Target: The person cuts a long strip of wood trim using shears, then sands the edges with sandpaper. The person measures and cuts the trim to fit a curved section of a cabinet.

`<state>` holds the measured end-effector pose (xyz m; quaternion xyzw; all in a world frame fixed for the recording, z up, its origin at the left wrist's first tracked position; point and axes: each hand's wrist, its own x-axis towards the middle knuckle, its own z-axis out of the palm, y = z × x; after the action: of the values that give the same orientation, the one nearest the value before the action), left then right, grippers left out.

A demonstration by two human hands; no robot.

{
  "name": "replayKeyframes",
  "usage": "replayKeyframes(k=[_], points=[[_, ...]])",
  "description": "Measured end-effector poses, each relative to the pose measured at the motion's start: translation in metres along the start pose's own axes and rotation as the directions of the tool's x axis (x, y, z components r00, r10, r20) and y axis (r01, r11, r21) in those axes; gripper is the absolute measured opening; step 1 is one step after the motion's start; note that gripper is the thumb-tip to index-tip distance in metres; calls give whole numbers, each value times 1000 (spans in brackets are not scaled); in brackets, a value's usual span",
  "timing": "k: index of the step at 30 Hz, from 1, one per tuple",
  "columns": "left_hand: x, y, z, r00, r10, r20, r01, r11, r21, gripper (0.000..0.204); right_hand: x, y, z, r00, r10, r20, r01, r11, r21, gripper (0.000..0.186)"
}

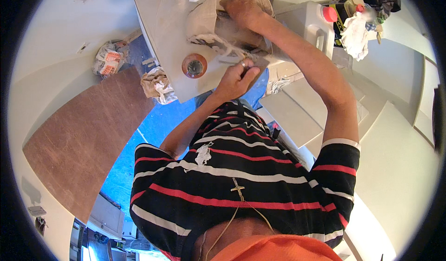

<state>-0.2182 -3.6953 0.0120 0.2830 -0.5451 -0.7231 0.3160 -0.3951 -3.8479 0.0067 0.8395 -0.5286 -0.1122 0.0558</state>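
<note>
My left hand [235,81] is closed on a thin flat plate [260,67], thumb on top, beside the near edge of an open pale sack [200,21]. The plate looks like a scraper, but its exact kind does not show. My right hand [240,11] reaches into the mouth of the sack from the right. Its fingers are bent down and mostly hidden, so I cannot make out what they hold. Left of my left hand, a small round brown tub [194,66] with grey stuff inside rests on the pale tabletop [179,87].
A whitish jug with a red cap [329,14] and a dark can [343,11] stand right of the sack. White rags [356,37] lie beyond them. Crumpled paper [159,85] sits off the table's left edge, near a large brown board [93,138] and filled plastic bag [110,59].
</note>
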Motion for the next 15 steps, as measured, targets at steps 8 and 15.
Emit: replayKeyframes(k=[8,15], points=[[-3,28,6,977,120,-177,-118,993,20,24,-1,15,17,997,58,-55,-50,988,144,19],[-3,59,16,948,283,-147,-301,945,-127,19,-22,12,-71,996,8,-83,-10,1000,-23,20]])
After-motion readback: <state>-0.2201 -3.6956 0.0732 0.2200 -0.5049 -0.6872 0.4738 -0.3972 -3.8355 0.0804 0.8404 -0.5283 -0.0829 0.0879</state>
